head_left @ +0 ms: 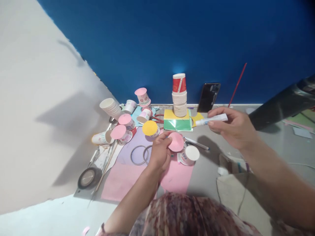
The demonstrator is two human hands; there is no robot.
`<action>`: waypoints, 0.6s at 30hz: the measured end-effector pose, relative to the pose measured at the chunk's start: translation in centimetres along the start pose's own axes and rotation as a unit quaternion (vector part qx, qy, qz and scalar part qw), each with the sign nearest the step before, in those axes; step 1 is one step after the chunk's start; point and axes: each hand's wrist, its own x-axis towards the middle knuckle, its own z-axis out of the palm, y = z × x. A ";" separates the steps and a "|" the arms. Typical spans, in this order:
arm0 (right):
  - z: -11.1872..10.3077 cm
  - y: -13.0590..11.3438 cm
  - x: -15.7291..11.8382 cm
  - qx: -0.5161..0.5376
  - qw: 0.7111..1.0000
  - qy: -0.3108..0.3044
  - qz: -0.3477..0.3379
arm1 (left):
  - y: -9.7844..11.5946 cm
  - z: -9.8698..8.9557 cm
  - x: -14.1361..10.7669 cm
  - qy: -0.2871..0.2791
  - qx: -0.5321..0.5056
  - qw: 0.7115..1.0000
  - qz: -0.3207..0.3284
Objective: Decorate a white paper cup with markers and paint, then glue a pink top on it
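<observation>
My left hand (161, 151) pinches the edge of a round pink paper disc (176, 142) between thumb and fingers. In my right hand (228, 124) is a small white squeeze tube (214, 120), its narrow end pointing left and its flat end to the right. The tube is up and to the right of the disc, apart from it. Just below the disc lies a tilted paper cup (191, 155) with a white round end facing up. A white pen (197, 143) lies behind that cup. To the left stands a cup topped with a yellow disc (150, 128).
Printed cups with pink discs (118, 132) cluster at the left. A tall cup stack (179, 98) stands at the back by green and yellow packs (176, 124). A phone (209, 97) leans on the blue wall. Tape rolls (89, 178), red-handled scissors (158, 119) and pink sheets (123, 180) lie around.
</observation>
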 end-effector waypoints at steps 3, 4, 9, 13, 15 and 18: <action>-0.8 1.6 -0.8 0.083 0.992 0.015 0.095 | 0.1 0.0 0.0 0.008 0.022 1.000 0.015; -1.0 2.1 -1.4 0.082 0.989 -0.001 0.122 | 0.0 0.0 -0.1 0.020 0.052 0.997 0.046; -1.6 2.6 -4.6 -0.039 0.979 -0.085 0.182 | -0.8 0.5 -0.6 0.025 0.304 0.896 0.323; -1.8 1.5 -5.0 -0.126 0.979 -0.097 0.128 | -1.1 1.4 -0.5 -0.023 0.351 0.810 0.470; -1.7 1.0 -4.6 -0.116 0.976 -0.133 0.125 | -1.1 1.8 -0.4 -0.006 0.366 0.766 0.528; -1.2 1.1 -4.1 -0.027 0.966 -0.180 0.182 | -1.0 2.4 -0.3 0.031 0.378 0.730 0.569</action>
